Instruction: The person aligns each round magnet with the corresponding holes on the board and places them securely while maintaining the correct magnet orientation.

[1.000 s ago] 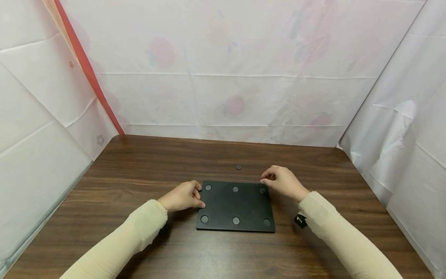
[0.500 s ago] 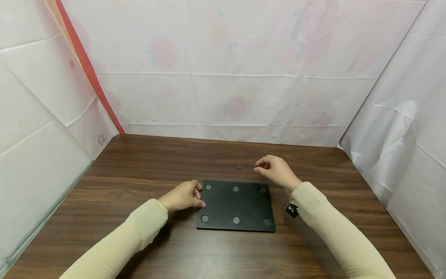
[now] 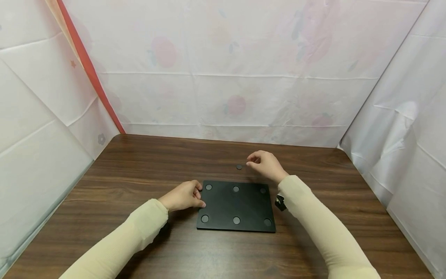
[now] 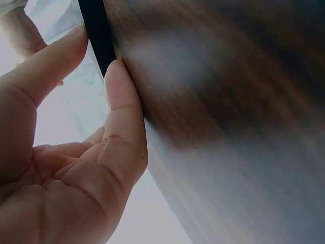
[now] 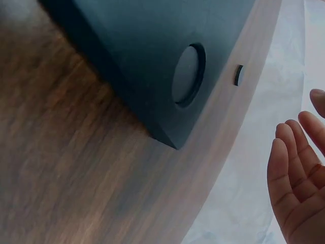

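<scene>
A flat black rectangular board (image 3: 237,205) with several round shallow recesses lies on the table. My left hand (image 3: 184,197) grips its left edge; in the left wrist view the thumb and a finger (image 4: 122,86) are on either side of the board's edge (image 4: 96,30). My right hand (image 3: 266,166) hovers beyond the board's far right part, fingers loosely bent, nothing visible in them. Just left of its fingertips a small dark disc (image 3: 239,167) lies on the table, apart from the hand. The right wrist view shows the disc (image 5: 239,75) behind a board corner with a round recess (image 5: 187,76).
The brown wood-grain table (image 3: 156,155) extends around the board on all sides. A pale printed cloth (image 3: 216,77) hangs behind the table's back edge, with white sheets (image 3: 411,155) at the sides. A dark object (image 3: 280,202) shows at the right wrist.
My right hand has moved from the board's far right corner away from me and to the left, close to the disc. The left hand, board and disc have stayed in place.
</scene>
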Motion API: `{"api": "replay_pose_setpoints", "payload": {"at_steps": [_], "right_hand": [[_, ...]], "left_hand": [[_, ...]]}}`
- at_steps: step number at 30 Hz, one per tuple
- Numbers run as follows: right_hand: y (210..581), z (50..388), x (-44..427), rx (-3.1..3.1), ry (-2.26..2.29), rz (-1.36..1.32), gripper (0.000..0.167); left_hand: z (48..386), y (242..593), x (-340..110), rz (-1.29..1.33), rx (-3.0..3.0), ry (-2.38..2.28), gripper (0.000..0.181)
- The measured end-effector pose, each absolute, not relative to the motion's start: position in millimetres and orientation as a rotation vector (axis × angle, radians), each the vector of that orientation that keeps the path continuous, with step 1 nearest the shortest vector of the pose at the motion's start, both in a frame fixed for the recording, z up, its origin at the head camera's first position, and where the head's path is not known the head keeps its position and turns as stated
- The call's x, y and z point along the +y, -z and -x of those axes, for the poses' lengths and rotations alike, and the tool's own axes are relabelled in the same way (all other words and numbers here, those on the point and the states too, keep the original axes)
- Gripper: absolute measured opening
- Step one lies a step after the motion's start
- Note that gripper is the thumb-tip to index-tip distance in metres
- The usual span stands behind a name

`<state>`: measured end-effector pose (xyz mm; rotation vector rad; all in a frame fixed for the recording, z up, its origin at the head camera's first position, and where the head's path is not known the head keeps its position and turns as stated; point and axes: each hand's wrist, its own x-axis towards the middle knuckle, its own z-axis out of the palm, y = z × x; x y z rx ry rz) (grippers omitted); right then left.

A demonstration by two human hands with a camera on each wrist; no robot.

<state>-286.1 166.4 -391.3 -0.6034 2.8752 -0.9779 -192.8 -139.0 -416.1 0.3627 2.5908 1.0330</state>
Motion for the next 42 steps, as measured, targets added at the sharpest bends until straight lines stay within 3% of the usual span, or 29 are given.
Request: {"api": "replay_pose_setpoints", "payload": {"at_steps": [24, 42], "right_hand": [[413.7, 310.0, 144.1, 2.823, 0.863, 0.492, 0.029], [409.3, 313.0, 130.5, 2.812, 0.629, 0.466, 0.03]], "left_hand": [[193.3, 416.4, -139.9, -0.36, 2.588, -1.038, 0.058], [193.5, 417.7, -140.7, -0.353, 2.576, -1.051, 0.057]]}}
